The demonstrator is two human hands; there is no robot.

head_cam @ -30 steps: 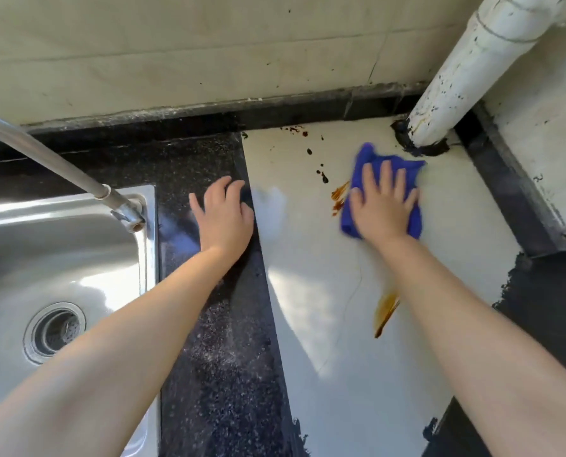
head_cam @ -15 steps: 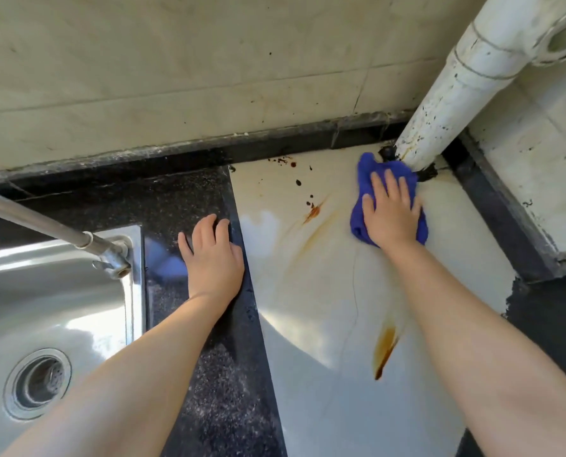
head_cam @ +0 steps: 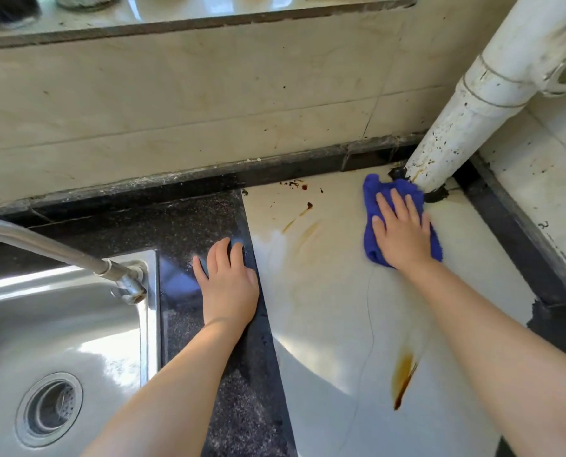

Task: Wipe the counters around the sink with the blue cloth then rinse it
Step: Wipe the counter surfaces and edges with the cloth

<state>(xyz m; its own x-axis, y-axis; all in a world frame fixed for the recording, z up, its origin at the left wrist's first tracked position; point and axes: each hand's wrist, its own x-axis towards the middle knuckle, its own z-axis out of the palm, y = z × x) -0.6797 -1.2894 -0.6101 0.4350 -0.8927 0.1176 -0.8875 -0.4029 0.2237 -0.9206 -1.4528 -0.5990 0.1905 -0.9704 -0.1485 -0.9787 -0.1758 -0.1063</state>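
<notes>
My right hand [head_cam: 402,230] presses flat, fingers straight, on the bunched blue cloth [head_cam: 372,247] on the white counter [head_cam: 324,308], close to the foot of the white pipe [head_cam: 466,127]. My left hand [head_cam: 227,285] rests flat on the black speckled counter strip [head_cam: 189,328] between the white counter and the steel sink [head_cam: 44,324]. Brown smears [head_cam: 303,234] and dark drops [head_cam: 309,205] mark the white counter left of the cloth. A longer brown streak [head_cam: 403,380] lies nearer me.
A steel faucet [head_cam: 60,252] reaches over the sink from the left; the drain [head_cam: 49,409] is at lower left. A tiled wall [head_cam: 209,94] with a ledge stands behind. A raised tiled block [head_cam: 538,179] with dark edging bounds the counter on the right.
My right hand has pushed the cloth away from me and to the right, up to the pipe's foot, smearing the brown stain it crossed. My left hand has stayed put.
</notes>
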